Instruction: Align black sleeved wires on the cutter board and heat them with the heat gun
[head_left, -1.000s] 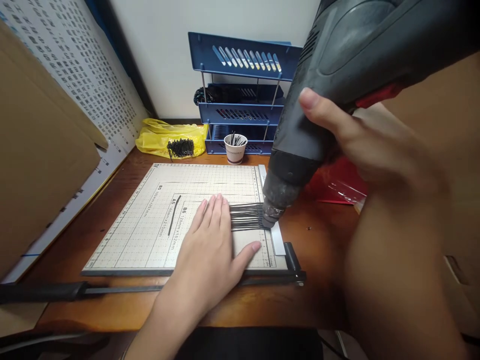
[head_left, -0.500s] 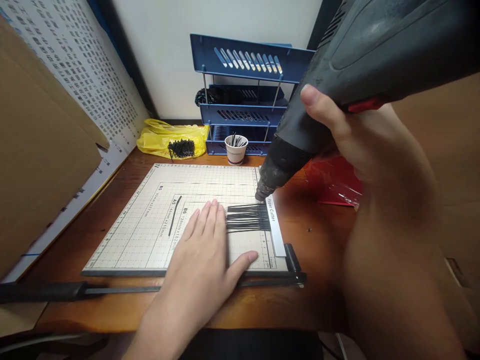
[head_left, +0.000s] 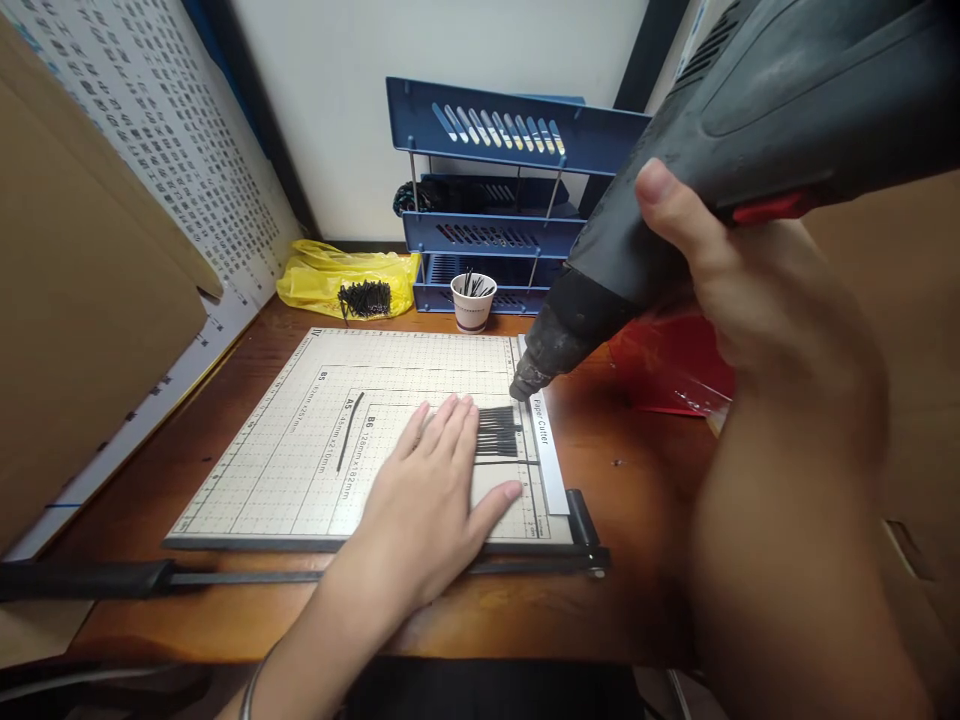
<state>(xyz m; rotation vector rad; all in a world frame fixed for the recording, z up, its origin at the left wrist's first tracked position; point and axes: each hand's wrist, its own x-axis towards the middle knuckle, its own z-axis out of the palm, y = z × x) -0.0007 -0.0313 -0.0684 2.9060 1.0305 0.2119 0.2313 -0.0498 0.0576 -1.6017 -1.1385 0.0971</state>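
My right hand (head_left: 780,270) is wrapped round a dark grey heat gun (head_left: 720,130) with a red trigger, thumb along its barrel. The gun's nozzle (head_left: 531,378) slants down to the left, close above the right edge of a paper cutter board (head_left: 270,480). My left hand (head_left: 431,500) lies flat on the board, fingers stretched out and thumb spread to the right. From beneath its fingers a row of thin black strands (head_left: 496,432) sticks out to the right, below the nozzle. My hand hides their left ends. One separate black strand (head_left: 349,432) lies left of the hand.
The cutter's arm with its black handle (head_left: 90,580) runs along the front. Behind the board stand a paper cup (head_left: 473,305) of black strands, a yellow bag (head_left: 300,280) with a black bundle (head_left: 365,298), and blue tray shelves (head_left: 480,235). Cardboard (head_left: 90,290) borders the left.
My left hand has slid a little to the right over the strands. Most strands now end short of the white strip; one still reaches it. The heat gun's body has shifted slightly right.
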